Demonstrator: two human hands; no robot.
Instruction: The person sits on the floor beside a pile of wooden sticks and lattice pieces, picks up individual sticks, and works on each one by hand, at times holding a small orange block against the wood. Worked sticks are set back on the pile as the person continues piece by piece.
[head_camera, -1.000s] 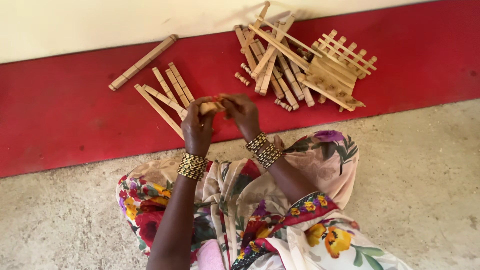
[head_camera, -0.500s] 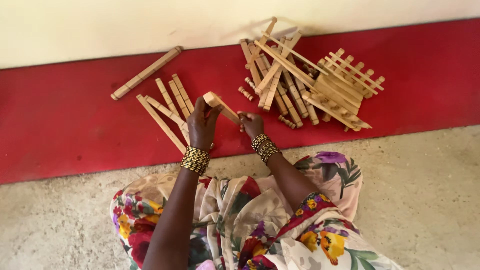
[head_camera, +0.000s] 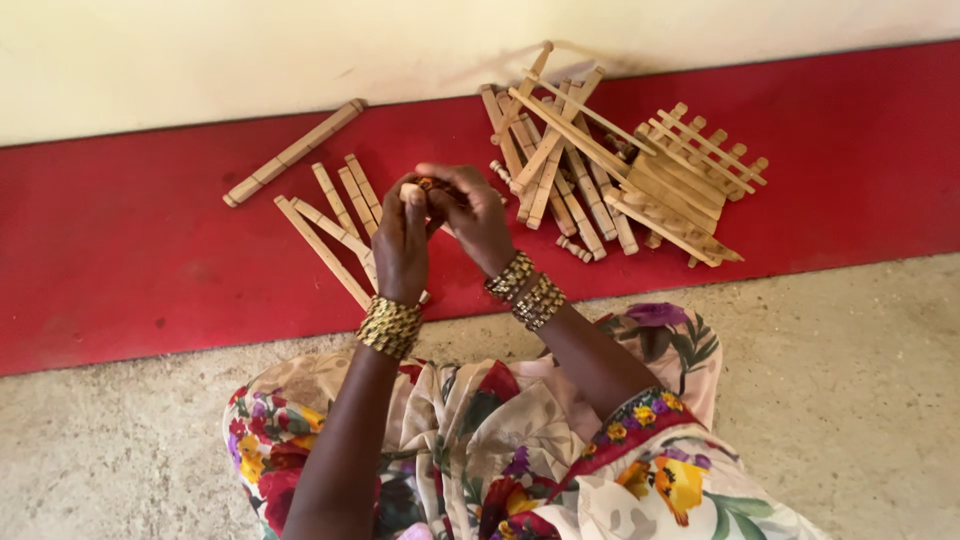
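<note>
Both hands meet on one small wooden piece, above the loose sticks on the red strip.

The left hand and right hand are closed together, fingers pinched on a short wooden piece held just above a row of sticks. It looks like a fitting or joining step; the next move seems to call for a steady, aligned grip. A longer rod lies apart to the left, and a pile of slats and small frames sits to the right.
</note>
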